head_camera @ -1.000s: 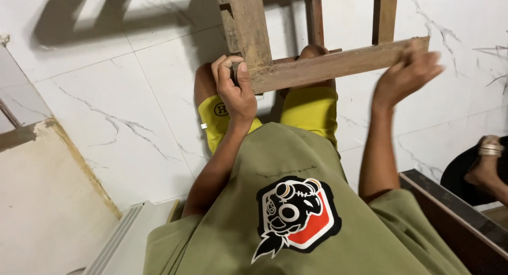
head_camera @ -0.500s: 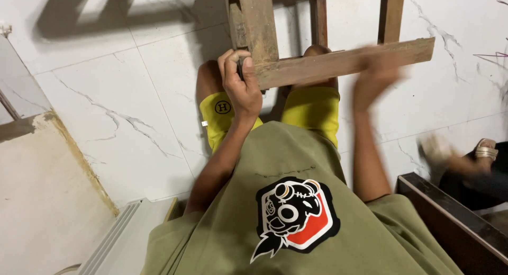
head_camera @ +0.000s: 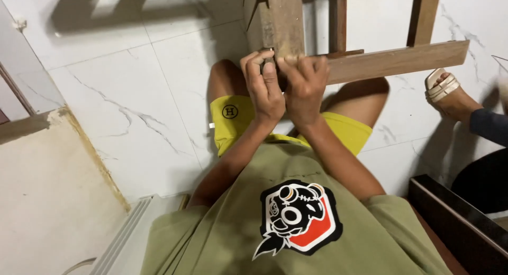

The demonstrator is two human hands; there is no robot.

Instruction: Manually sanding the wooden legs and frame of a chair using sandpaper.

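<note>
The floor (head_camera: 132, 84) is of white marble tiles with grey veins, and a dark shadow lies on it at 11 o'clock. At 9 o'clock there is a beige slab (head_camera: 47, 201) with a chipped edge. Beside it, at 7 o'clock, a white ribbed panel (head_camera: 124, 235) lies. At 4 o'clock a dark wooden box (head_camera: 457, 222) shows its edge. At 3 o'clock another person's foot (head_camera: 455, 101) rests on the floor in a light sandal (head_camera: 442, 86), with a dark sleeve (head_camera: 489, 127) near it.
</note>
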